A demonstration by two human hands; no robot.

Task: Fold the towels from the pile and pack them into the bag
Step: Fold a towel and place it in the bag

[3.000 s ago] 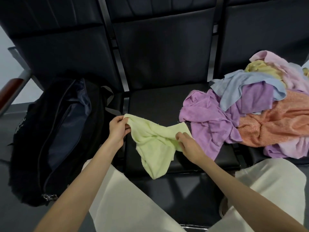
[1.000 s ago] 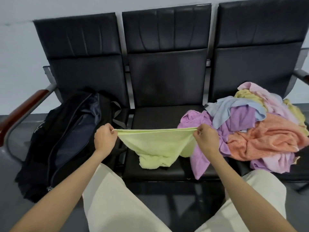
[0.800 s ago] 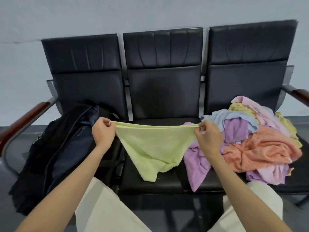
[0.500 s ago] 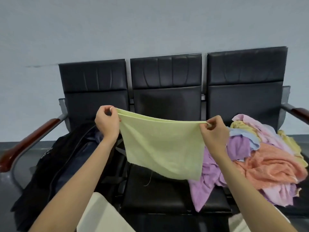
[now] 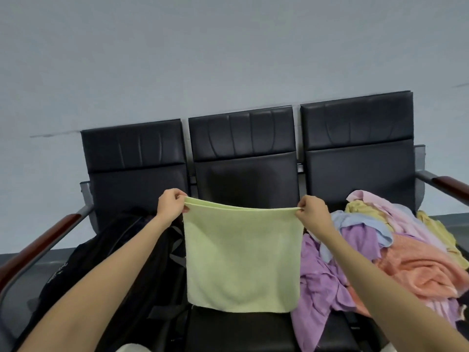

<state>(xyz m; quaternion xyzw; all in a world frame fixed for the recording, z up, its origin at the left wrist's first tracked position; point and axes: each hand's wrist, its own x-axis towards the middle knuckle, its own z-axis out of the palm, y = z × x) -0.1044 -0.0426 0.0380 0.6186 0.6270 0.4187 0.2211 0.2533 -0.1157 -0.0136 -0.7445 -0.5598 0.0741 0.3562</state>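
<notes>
Three black seats (image 5: pixel 243 153) against grey wall (image 5: pixel 228 59), left hand (image 5: pixel 170 204) and right hand (image 5: pixel 312 210) pinching green towel (image 5: pixel 242 260).

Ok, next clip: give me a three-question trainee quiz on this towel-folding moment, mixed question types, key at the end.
1. True or false: the green towel hangs flat, held by its two top corners.
2. Multiple choice: the towel pile lies on (A) the left seat, (B) the middle seat, (C) the right seat.
3. Fill in: the black bag sits below the person's ____ arm.

Key
1. True: the left hand and right hand each pinch a top corner.
2. C
3. left
</notes>
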